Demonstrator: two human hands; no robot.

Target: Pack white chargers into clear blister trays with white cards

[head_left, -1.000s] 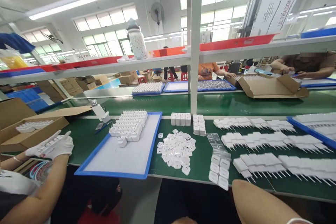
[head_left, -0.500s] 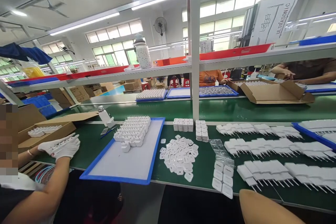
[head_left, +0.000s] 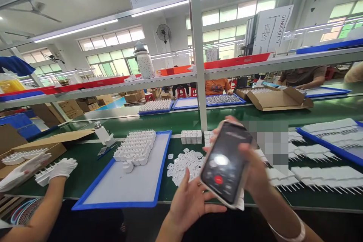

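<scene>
A smartphone (head_left: 224, 166) with a dark screen and a red button is tilted above the bench, blurred by motion. My right hand (head_left: 256, 170) grips it from the right, thumb over the screen and fingertips showing past its far edge. Below and left of the phone, my left hand (head_left: 188, 202) is open with fingers spread. Some of its fingertips reach the phone's lower edge; whether they touch it I cannot tell. Behind the hands lie a pile of small white square plates (head_left: 183, 164) and neat stacks of similar plates (head_left: 191, 136), partly covered by the phone.
Left stands a blue-rimmed tray (head_left: 121, 191) with white pronged parts (head_left: 136, 147). A co-worker's gloved hands (head_left: 64, 168) handle similar parts beside a cardboard box (head_left: 56, 151). Rows of white parts (head_left: 326, 177) lie at right. A shelf post (head_left: 202, 94) rises behind the bench.
Both my hands and the smartphone have come into view over the bench. The view has shifted somewhat to the right. The co-worker's gloved hands have moved apart.
</scene>
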